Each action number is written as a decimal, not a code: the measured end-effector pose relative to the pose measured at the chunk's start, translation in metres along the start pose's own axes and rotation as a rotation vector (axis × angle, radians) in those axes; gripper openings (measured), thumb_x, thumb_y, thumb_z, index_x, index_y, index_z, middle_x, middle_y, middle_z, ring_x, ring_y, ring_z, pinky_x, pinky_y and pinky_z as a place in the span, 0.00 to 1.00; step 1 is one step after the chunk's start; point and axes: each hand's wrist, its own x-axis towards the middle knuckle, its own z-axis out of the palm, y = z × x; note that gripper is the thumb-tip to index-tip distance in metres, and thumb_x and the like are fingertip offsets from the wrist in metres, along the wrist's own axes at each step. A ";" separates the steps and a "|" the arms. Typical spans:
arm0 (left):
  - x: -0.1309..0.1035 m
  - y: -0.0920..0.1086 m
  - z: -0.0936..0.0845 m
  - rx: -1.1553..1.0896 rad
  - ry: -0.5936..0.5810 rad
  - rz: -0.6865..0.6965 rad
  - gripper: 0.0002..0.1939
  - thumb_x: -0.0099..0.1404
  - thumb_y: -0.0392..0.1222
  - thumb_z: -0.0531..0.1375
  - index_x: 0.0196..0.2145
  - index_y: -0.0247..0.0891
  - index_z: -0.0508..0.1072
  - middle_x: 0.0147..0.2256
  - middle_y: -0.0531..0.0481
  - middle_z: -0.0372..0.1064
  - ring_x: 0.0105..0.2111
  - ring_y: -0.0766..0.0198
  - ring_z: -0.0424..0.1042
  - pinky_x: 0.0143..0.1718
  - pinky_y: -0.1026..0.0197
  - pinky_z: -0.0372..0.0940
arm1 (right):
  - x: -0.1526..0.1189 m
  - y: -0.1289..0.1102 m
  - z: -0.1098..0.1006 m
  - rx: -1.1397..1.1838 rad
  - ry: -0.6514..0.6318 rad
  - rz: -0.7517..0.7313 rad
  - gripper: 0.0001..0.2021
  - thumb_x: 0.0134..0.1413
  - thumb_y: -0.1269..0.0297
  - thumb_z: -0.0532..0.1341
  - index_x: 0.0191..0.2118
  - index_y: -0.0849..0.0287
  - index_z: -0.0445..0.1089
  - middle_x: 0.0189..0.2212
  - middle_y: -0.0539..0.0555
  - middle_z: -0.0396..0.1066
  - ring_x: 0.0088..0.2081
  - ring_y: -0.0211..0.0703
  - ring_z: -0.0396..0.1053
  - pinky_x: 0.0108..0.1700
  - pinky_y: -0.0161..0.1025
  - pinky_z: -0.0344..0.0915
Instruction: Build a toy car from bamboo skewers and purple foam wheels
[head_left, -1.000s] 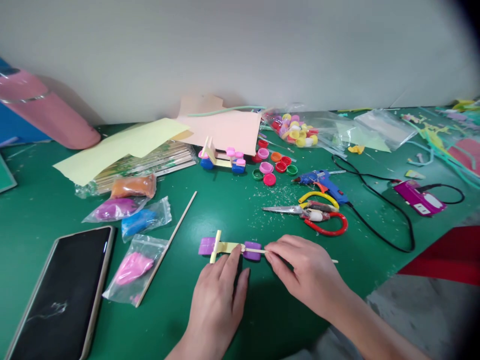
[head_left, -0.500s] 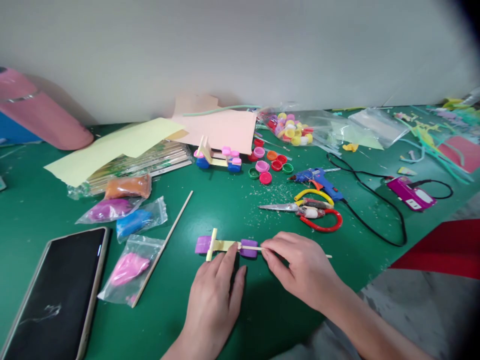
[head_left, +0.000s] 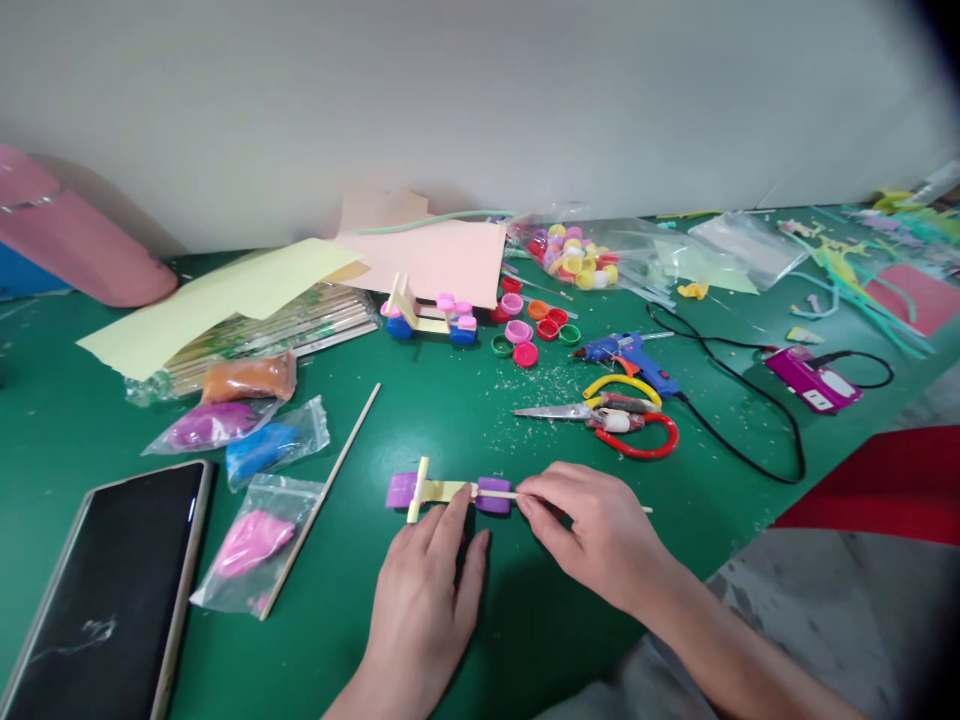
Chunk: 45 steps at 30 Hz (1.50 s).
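Observation:
A small toy car body with a pale yellow strip (head_left: 444, 491), a yellow crossbar (head_left: 418, 490) and purple end pieces (head_left: 495, 496) lies on the green table. My left hand (head_left: 427, 590) rests beside it, fingers stretched out and thumb apart, the index fingertip pressing on the strip near its right end. Between thumb and fingers, my right hand (head_left: 592, 530) pinches a thin wooden stick (head_left: 498, 493). The stick's tip lies over the right purple piece at the strip's end, by my left fingertip. Its other end pokes out past the right hand.
Scissors (head_left: 615, 420), a blue glue gun (head_left: 631, 360) with a black cord and loose bottle caps (head_left: 526, 355) lie beyond my hands. A similar toy car (head_left: 431, 322) stands further back. Clay bags (head_left: 251, 540), another stick (head_left: 322, 500) and a phone (head_left: 105, 590) are left.
The whole view has shifted slightly, so things sit a little further left. Both hands keep nearly the same pose at the toy car body and stick.

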 end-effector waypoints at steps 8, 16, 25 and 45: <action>0.001 -0.001 0.001 -0.008 0.001 -0.032 0.14 0.63 0.40 0.50 0.45 0.33 0.64 0.29 0.45 0.71 0.27 0.58 0.72 0.26 0.59 0.68 | 0.001 0.000 -0.001 -0.003 -0.010 0.000 0.10 0.58 0.68 0.52 0.32 0.57 0.70 0.26 0.51 0.69 0.29 0.38 0.65 0.31 0.33 0.57; 0.001 0.000 0.001 -0.018 -0.007 -0.041 0.14 0.64 0.41 0.50 0.45 0.32 0.64 0.28 0.45 0.71 0.26 0.58 0.72 0.26 0.58 0.68 | 0.001 0.000 0.000 0.013 -0.008 -0.002 0.10 0.58 0.68 0.52 0.32 0.57 0.70 0.26 0.51 0.69 0.29 0.38 0.66 0.31 0.32 0.57; 0.001 -0.001 0.000 -0.014 0.016 -0.016 0.14 0.64 0.41 0.50 0.44 0.32 0.64 0.28 0.44 0.71 0.26 0.59 0.72 0.24 0.60 0.68 | 0.003 0.001 -0.001 0.006 -0.012 -0.011 0.10 0.58 0.67 0.52 0.30 0.57 0.69 0.25 0.50 0.68 0.29 0.37 0.65 0.30 0.32 0.57; 0.001 -0.001 0.001 -0.006 0.009 -0.020 0.14 0.64 0.41 0.50 0.45 0.34 0.63 0.29 0.45 0.72 0.27 0.59 0.72 0.26 0.60 0.68 | 0.002 0.002 0.000 0.017 -0.016 -0.010 0.10 0.58 0.68 0.52 0.30 0.57 0.69 0.25 0.50 0.68 0.29 0.37 0.64 0.31 0.32 0.57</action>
